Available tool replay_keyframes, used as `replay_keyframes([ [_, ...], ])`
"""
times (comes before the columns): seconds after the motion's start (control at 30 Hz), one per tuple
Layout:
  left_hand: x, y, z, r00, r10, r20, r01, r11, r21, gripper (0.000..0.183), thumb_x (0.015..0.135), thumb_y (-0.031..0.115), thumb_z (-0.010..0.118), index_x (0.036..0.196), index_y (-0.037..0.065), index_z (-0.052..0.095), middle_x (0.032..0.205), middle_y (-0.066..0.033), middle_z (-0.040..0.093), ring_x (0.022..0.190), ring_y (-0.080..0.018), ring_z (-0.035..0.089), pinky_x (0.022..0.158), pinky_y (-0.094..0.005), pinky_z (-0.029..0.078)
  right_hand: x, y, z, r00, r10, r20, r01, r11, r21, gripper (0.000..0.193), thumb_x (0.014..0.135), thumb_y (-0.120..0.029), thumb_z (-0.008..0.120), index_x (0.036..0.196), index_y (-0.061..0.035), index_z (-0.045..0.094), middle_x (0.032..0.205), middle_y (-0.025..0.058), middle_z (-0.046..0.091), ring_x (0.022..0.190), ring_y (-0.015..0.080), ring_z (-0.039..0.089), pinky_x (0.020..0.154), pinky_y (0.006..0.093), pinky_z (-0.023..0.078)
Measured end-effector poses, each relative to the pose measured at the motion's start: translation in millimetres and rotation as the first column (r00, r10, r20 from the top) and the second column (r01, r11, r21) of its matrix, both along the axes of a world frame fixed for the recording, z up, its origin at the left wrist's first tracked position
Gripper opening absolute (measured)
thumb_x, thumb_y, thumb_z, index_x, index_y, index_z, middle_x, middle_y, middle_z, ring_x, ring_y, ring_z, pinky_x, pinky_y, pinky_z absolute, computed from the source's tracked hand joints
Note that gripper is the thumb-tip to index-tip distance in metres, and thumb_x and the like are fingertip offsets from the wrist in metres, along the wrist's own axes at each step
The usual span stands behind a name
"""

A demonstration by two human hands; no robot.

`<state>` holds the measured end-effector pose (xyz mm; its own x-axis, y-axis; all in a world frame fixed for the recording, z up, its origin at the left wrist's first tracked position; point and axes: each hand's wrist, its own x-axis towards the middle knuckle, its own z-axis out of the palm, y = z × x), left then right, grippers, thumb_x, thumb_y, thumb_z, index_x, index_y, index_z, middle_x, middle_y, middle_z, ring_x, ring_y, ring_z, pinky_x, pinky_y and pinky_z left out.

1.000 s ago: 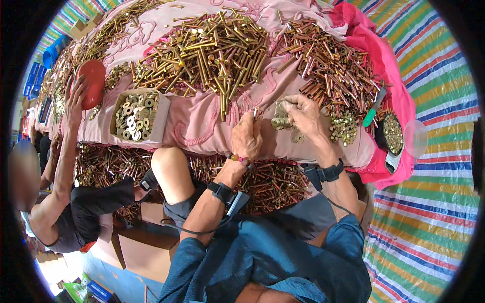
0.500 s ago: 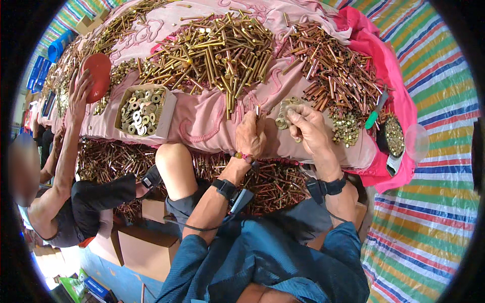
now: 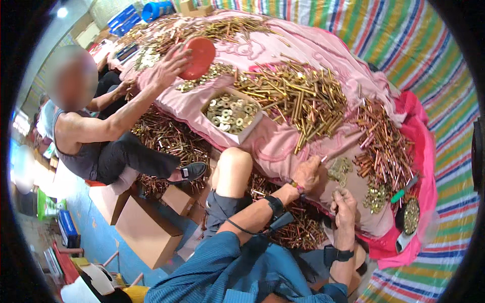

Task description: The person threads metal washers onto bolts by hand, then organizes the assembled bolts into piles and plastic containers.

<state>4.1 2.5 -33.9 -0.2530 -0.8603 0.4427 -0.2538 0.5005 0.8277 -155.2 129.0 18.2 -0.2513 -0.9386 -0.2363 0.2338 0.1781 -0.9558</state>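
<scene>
My left hand (image 3: 307, 174) is closed around a bolt, whose pale tip (image 3: 324, 158) sticks out past the fingers; the rest is hidden in the fist. My right hand (image 3: 344, 204) has thumb and fingers pinched together on the near side of a small heap of washers (image 3: 340, 170); what is in the pinch is too small to tell. Beyond my left hand lies a big pile of long brass-coloured bolts (image 3: 303, 98). A pile of coppery metal sleeves (image 3: 386, 144) lies to the right, with a heap of nuts (image 3: 375, 198) at its near end.
A white box (image 3: 251, 132) of washers stands on the pink cloth (image 3: 275, 144). At right are a green-handled tool (image 3: 397, 196) and a dark bowl (image 3: 401, 218) of small parts. On the left, a co-worker (image 3: 86, 134) holds a red dish (image 3: 202, 58). Cardboard boxes (image 3: 146, 232) sit on the floor.
The view has swung left, so the scene sits further right. My right hand has drawn back from the washer heap toward me. The left hand keeps its bolt; the co-worker still holds the dish.
</scene>
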Motion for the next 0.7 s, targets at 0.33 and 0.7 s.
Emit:
replay_keyframes([
  [0.33, 10.0, -25.5, -11.3, 0.998, -0.06, 0.019, 0.06, 0.998, -0.011, 0.012, 0.085, 0.013, 0.061, 0.092, 0.004, 0.058, 0.079, -0.0228, 0.061, 0.076, -0.0446, 0.062, 0.062, -0.0519, 0.047, 33.0, -27.7, 40.9, 0.995, 0.015, -0.099, -0.02, 0.999, -0.041, 0.024, 0.098, -0.016, 0.066, 0.114, 0.0013, 0.065, 0.065, -0.0012, 0.055, 0.051, 0.0046, 0.044, 0.044, 0.0207, 0.034],
  [0.7, 13.9, -23.1, 5.4, 0.987, -0.159, -0.034, 0.159, 0.987, -0.001, 0.013, 0.091, 0.012, 0.065, 0.099, 0.001, 0.065, 0.083, -0.0211, 0.06, 0.077, -0.0411, 0.061, 0.068, -0.0436, 0.049, 23.6, -56.4, 53.5, 0.997, -0.058, -0.048, 0.049, 0.985, -0.167, 0.018, 0.096, -0.013, 0.069, 0.109, -0.0003, 0.067, 0.087, 0.0054, 0.07, 0.056, 0.0041, 0.054, 0.047, 0.0175, 0.04],
])
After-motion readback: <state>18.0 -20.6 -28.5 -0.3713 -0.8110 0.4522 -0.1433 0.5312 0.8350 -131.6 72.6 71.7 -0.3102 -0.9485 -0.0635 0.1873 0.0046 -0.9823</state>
